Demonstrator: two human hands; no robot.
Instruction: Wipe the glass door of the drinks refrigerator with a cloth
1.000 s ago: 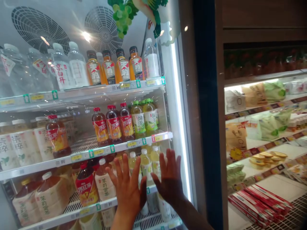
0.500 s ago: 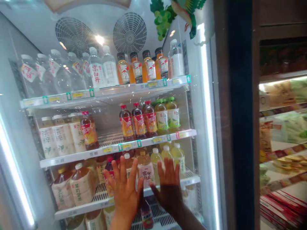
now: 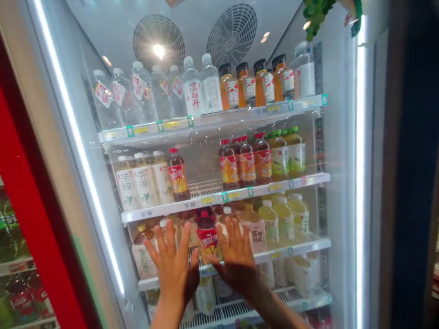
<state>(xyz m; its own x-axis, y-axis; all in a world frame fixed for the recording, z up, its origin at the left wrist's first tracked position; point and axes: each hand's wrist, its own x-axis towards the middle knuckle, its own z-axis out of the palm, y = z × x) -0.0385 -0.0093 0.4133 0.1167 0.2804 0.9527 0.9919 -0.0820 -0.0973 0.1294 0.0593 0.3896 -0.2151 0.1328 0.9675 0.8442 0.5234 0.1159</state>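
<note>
Both my hands are raised in front of a lit drinks fridge, palms turned away, fingers spread, holding nothing. My left hand (image 3: pixel 174 260) covers part of the third shelf's left side, hiding some pale-labelled bottles (image 3: pixel 142 256). My right hand (image 3: pixel 236 256) is in front of the shelf's middle, its fingers partly over a white-capped bottle (image 3: pixel 227 214). Between the hands stands a large red-labelled iced tea bottle (image 3: pixel 207 233). A pink-labelled bottle (image 3: pixel 254 228) is just right of my right hand. I cannot tell whether either hand touches glass.
The top shelf (image 3: pixel 240 118) holds clear water bottles (image 3: pixel 194 91) and black-capped orange drinks (image 3: pixel 245 87). Iced tea bottles (image 3: pixel 228 164) and green-capped bottles (image 3: pixel 278 153) stand on the second. Bright light strips (image 3: pixel 78 146) run down both sides. A red frame (image 3: pixel 37 219) borders another drinks display at left.
The view has swung left, so the fridge sits further right and the red frame has come in. My hands stay raised and spread, now lying further left against the shelves.
</note>
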